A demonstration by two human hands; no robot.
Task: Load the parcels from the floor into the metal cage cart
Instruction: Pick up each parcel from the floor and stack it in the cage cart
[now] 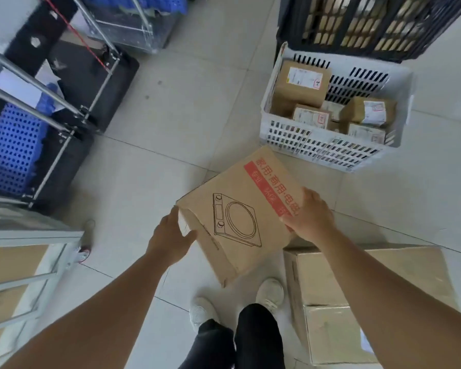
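A brown cardboard box [240, 209] with a cooker line drawing and a red band of print is held tilted above the floor, in front of my feet. My left hand [169, 239] grips its left end, thumb on the side face. My right hand [310, 215] grips its right edge over the red band. The metal cage cart [32, 237] stands at the lower left, with brown cartons showing behind its grey frame. More cardboard parcels [330, 296] lie on the floor at the lower right.
A white plastic crate [314, 145] with several small parcels sits on the floor ahead right, a black crate [370, 25] behind it. On the left stand metal trolleys [72, 113] with blue perforated pallets. Pale floor tiles [171, 129] lie between them.
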